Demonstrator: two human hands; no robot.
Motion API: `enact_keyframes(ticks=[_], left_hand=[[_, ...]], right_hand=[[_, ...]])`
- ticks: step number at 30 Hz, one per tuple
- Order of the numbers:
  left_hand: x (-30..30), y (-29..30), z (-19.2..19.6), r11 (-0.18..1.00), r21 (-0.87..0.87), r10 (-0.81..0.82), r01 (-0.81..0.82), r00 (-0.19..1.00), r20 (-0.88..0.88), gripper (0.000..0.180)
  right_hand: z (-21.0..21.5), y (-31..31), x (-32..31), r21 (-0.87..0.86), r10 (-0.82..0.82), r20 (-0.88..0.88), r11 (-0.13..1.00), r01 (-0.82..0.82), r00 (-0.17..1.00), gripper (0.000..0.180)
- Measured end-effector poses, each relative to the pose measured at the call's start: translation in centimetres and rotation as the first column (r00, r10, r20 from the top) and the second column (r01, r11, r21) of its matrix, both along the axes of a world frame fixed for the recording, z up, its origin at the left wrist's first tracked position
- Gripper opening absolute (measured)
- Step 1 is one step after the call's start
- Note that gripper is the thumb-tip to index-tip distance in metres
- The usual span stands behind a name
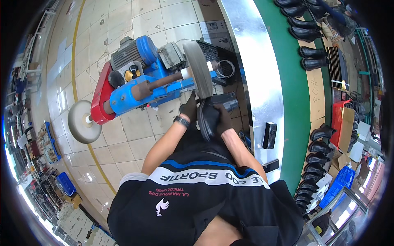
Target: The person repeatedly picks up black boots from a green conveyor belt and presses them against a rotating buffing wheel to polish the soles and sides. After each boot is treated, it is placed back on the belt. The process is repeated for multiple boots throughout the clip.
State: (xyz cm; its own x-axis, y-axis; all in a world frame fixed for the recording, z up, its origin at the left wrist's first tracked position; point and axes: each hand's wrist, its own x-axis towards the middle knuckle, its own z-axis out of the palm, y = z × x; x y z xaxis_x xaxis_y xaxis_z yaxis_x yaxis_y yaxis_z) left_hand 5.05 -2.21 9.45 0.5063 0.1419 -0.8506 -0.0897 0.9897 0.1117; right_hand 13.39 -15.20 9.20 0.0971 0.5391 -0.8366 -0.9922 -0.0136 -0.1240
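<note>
A black leather shoe (208,118) is held between my two hands in front of my waist, one end pointing up to the buffing wheel (198,70). That end reaches the wheel's lower rim; whether they touch I cannot tell. My left hand (189,108), in a dark glove, grips the shoe's left side. My right hand (224,119), also dark-gloved, is closed round its right side. The fingers are partly hidden behind the shoe. The wheel sits on the shaft of a blue and red buffing machine (123,98), with a second pale wheel (84,121) at its left end.
At my right runs a shiny metal bench top (256,82) with a black block (269,135) on it. Beyond lies a green belt (293,102) and rows of black shoes (316,160). A motor (130,55) tops the machine, and a black crate (209,51) stands behind the wheel.
</note>
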Motion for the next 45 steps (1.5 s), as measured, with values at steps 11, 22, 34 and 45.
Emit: enact_keyframes(ticks=[11, 22, 34, 45], left_hand=[[0.3, 0.8, -10.7, 0.999, 0.041, -0.005, -0.004, 0.98, 0.199, 0.062], [-2.9, 0.5, -4.7, 0.994, 0.104, 0.026, -0.022, 0.999, -0.039, 0.036], [-8.3, -2.9, -2.8, 0.707, 0.688, -0.067, 0.164, 0.984, -0.165, 0.037], [-2.9, 1.0, -5.2, 0.957, 0.09, -0.28, 0.274, 0.959, 0.054, 0.048]], right_hand=[[-2.2, -0.1, -0.1, -0.165, 0.212, 0.176, 0.969, -0.183, 0.961, 0.034], [4.9, 0.1, -1.3, -0.05, 0.349, 0.157, 0.937, -0.346, 0.924, 0.048], [12.4, -2.0, -0.4, -0.666, 0.823, 0.516, 0.212, -0.715, -0.237, 0.111], [8.6, -7.0, -0.4, -0.122, 0.45, 0.58, 0.873, -0.473, 0.68, 0.065]])
